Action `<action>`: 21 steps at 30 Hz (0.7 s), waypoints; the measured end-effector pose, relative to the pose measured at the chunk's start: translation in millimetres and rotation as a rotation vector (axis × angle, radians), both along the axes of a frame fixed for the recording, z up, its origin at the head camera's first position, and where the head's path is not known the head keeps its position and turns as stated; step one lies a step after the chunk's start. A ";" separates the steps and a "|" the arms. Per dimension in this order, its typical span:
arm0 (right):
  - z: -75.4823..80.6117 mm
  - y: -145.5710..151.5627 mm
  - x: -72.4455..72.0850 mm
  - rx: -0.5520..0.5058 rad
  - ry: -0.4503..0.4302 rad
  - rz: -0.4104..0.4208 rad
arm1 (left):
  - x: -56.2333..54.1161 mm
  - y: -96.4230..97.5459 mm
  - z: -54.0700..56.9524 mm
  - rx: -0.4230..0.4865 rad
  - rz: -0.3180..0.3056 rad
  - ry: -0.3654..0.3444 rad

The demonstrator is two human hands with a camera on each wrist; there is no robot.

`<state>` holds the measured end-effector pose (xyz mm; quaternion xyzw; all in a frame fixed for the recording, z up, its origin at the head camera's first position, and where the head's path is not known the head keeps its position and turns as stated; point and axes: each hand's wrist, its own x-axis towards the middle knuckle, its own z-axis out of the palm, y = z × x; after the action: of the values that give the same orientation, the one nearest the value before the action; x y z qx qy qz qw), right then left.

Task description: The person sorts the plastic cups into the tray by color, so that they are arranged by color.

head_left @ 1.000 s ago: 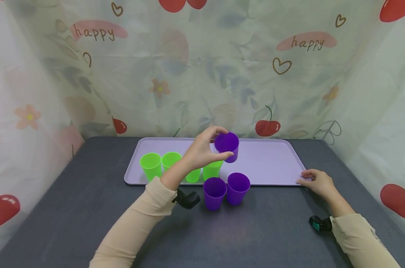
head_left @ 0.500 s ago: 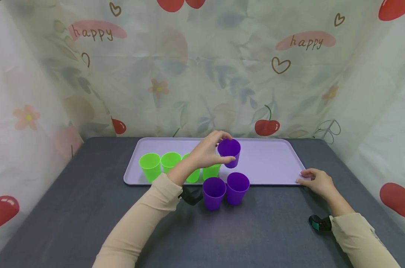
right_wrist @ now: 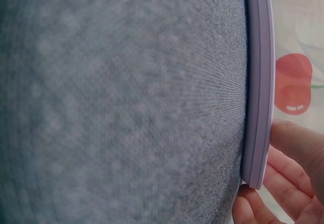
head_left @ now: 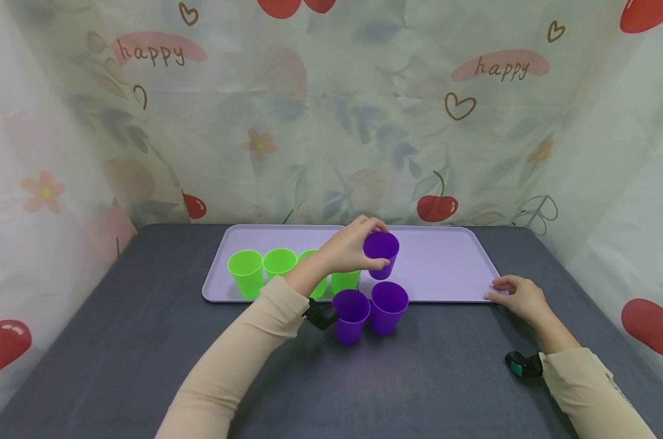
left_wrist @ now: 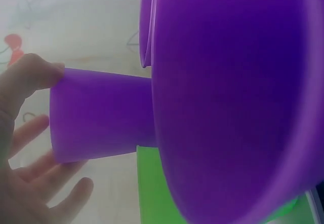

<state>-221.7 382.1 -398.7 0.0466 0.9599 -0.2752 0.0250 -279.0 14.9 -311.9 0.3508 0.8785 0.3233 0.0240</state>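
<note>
My left hand (head_left: 346,249) holds a purple cup (head_left: 383,253) near its rim, thumb on one side and fingers on the other, over the middle of the lilac tray (head_left: 441,262). In the left wrist view that cup (left_wrist: 101,115) is partly covered by a large purple cup (left_wrist: 243,97) in front. Two more purple cups stand upright side by side on the table, the left one (head_left: 351,317) and the right one (head_left: 389,310), just before the tray's near edge. At the tray's near right corner, my right hand (head_left: 523,300) grips the rim between thumb and fingers.
Several green cups (head_left: 247,275) stand in a row on the tray's left half, partly hidden behind the left forearm. The dark grey table (head_left: 419,378) stretches toward me. A printed cloth (head_left: 326,122) hangs behind the table and along both sides.
My left hand has carried the purple cup a little to the right and lower toward the tray. The right hand has stayed at the tray corner.
</note>
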 end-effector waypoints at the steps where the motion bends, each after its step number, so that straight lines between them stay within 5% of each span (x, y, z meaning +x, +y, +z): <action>1: -0.1 -0.1 0.1 0.002 0.003 0.001 | -0.2 0.7 0.2 -0.009 -0.001 -0.002; 21: 0.1 -1.3 1.4 0.013 0.028 0.002 | -0.3 5.9 -6.1 -0.191 -0.036 0.086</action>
<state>-220.3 380.8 -398.6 0.0417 0.9620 -0.2698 0.0113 -279.3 20.8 -318.0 0.3763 0.8991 0.2223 0.0255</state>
